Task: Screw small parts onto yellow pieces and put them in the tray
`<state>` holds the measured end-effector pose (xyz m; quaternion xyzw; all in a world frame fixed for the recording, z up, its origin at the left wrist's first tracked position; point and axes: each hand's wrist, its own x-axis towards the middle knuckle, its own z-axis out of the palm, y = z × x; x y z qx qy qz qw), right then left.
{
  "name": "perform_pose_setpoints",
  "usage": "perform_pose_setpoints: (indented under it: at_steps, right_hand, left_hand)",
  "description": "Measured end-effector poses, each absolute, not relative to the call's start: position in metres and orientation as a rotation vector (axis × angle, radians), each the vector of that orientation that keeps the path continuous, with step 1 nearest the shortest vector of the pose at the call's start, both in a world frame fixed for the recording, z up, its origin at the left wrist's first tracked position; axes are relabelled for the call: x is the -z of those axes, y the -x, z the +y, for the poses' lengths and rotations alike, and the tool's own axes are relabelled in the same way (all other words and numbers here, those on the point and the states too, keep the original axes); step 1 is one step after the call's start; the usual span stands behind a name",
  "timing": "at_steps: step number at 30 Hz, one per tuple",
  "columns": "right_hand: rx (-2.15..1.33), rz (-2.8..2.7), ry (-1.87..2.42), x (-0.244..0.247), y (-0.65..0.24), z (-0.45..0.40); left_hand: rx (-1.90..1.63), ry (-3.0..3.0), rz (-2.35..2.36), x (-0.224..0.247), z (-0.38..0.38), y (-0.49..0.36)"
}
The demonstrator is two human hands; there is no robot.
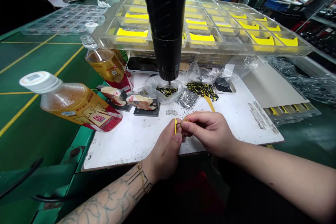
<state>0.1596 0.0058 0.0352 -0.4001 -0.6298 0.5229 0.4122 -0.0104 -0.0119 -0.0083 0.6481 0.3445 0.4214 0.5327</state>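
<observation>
Over the front of the white board, my left hand point(168, 148) is closed around a thin yellow plastic part point(175, 126), which stands upright between thumb and fingers. My right hand point(210, 131) meets it from the right, its thumb and forefinger pinched on a tiny black-and-yellow piece point(180, 123) whose dark end points at the yellow part. Behind the hands lies a pile of small black-and-yellow pieces point(202, 90), with more in a clear plastic bag point(168, 92). A black electric screwdriver point(168, 24) hangs tip down above that bag.
A clear compartment tray point(225, 40) with yellow parts spans the back. Bottles point(78, 106) of amber drink stand at left, beside two dark blocks point(147, 112) topped with tape. A small bag of silvery bits point(187, 98), a box of black pieces point(222, 84) and a phone point(141, 64) lie behind.
</observation>
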Motion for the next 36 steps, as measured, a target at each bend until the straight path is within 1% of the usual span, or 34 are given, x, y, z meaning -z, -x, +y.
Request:
perform_pose_setpoints:
  at_steps: [2, 4, 9, 12, 14, 19, 21, 23, 27, 33, 36]
  right_hand:
    - [-1.148, -1.685, 1.026, -0.037, -0.159, 0.004]
    - [-1.2, -1.621, 1.068, -0.038, -0.158, 0.003]
    - [-1.873, -1.058, 1.038, -0.034, -0.158, 0.002]
    - [-2.041, -0.895, 1.038, -0.032, -0.161, 0.005]
    - [-1.983, -0.996, 1.043, -0.033, -0.163, 0.008]
    - [-1.532, -1.482, 1.001, -0.039, -0.162, 0.009]
    - [-1.451, -1.518, 1.043, -0.039, -0.161, 0.009]
    - [-1.523, -1.436, 1.086, -0.038, -0.162, 0.01]
    - [-1.778, -1.309, 1.084, -0.038, -0.168, 0.017]
    - [-1.749, -1.457, 1.078, -0.043, -0.174, 0.022]
    - [-1.781, -1.362, 1.092, -0.043, -0.173, 0.018]
  left_hand:
    - [-1.007, -1.551, 0.839, 0.008, -0.012, 0.011]
    - [-1.021, -1.611, 0.832, 0.007, -0.012, 0.01]
    - [-1.004, -1.798, 0.808, 0.003, -0.012, 0.01]
    - [-0.968, -1.782, 0.819, 0.003, -0.013, 0.009]
    - [-0.972, -1.699, 0.798, 0.005, -0.012, 0.009]
    - [-0.99, -1.454, 0.762, 0.011, -0.012, 0.01]
    - [-0.999, -1.434, 0.791, 0.011, -0.012, 0.009]
    - [-1.021, -1.476, 0.81, 0.011, -0.011, 0.008]
    - [-1.05, -1.542, 0.788, 0.009, -0.01, 0.007]
    - [-0.926, -1.609, 0.82, 0.006, -0.01, 0.011]
    - [-0.955, -1.629, 0.803, 0.004, -0.01, 0.01]
